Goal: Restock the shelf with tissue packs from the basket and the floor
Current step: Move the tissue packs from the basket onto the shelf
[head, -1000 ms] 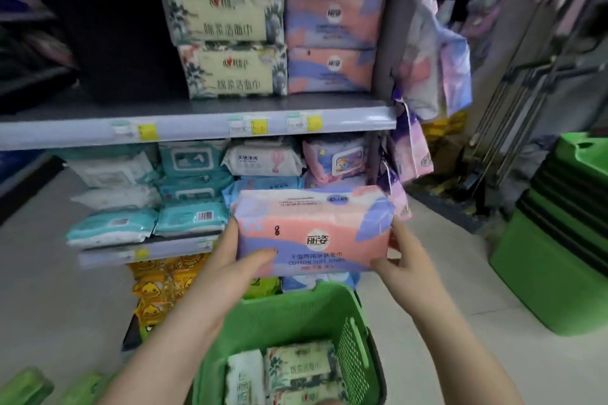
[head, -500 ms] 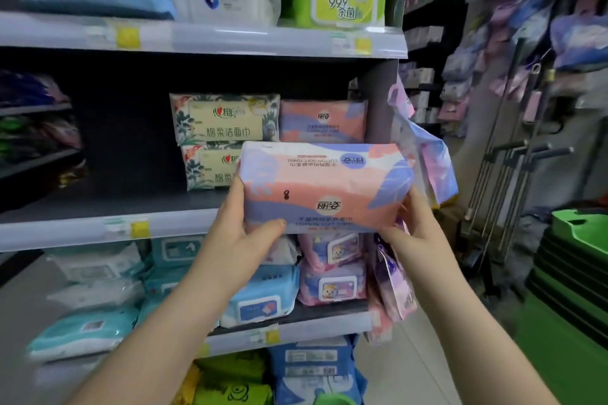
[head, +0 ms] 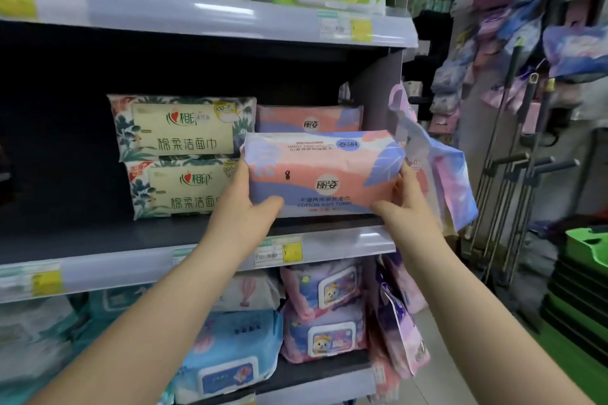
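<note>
Both my hands are on one tissue pack (head: 324, 174), pink, orange and purple, held level over the front right part of the middle shelf (head: 158, 237). My left hand (head: 245, 207) grips its left end, thumb curled across the lower front, the other fingers behind the pack and hidden. My right hand (head: 406, 204) grips the right end, thumb under the bottom edge, fingers wrapped up the side. I cannot tell whether the pack's base touches the shelf board. Just behind it sits a matching pink pack (head: 309, 118), mostly covered. To the left, two green floral packs (head: 179, 154) are stacked, close beside my left hand. Green baskets (head: 582, 289) are stacked at the far right.
</note>
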`<state>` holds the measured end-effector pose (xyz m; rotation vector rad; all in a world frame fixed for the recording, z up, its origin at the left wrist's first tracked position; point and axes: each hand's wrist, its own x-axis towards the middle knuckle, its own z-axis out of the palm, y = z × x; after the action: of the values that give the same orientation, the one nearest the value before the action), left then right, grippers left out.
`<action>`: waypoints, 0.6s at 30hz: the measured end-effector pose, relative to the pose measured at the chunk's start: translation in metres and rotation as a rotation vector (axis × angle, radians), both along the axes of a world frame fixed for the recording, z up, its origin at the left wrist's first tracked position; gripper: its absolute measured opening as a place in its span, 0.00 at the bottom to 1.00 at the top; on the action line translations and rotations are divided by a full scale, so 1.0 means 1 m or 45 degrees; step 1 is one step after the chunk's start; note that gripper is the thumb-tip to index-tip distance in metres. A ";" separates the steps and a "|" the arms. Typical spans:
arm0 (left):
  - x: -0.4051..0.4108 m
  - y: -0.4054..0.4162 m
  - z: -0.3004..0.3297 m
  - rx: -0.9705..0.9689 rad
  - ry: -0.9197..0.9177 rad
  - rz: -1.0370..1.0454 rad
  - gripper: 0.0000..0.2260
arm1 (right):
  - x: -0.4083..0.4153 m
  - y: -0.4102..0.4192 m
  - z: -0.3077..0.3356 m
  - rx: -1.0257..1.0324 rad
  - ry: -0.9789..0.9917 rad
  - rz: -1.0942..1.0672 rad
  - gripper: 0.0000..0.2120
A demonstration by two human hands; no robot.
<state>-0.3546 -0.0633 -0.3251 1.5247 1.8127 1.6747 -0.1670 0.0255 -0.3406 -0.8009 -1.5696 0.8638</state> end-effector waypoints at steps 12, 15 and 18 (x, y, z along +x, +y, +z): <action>-0.013 0.040 -0.020 -0.180 0.111 0.036 0.31 | -0.012 0.044 -0.018 -0.076 -0.256 -0.113 0.34; -0.009 0.040 -0.020 -0.140 0.132 0.022 0.35 | -0.015 0.046 -0.013 -0.104 -0.247 -0.138 0.33; -0.003 0.036 -0.022 -0.088 0.156 -0.013 0.28 | -0.019 0.044 -0.009 -0.130 -0.176 -0.151 0.30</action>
<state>-0.3580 -0.0273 -0.3473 1.6362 1.8990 1.5278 -0.1861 0.0697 -0.3497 -1.0355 -1.5899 0.8214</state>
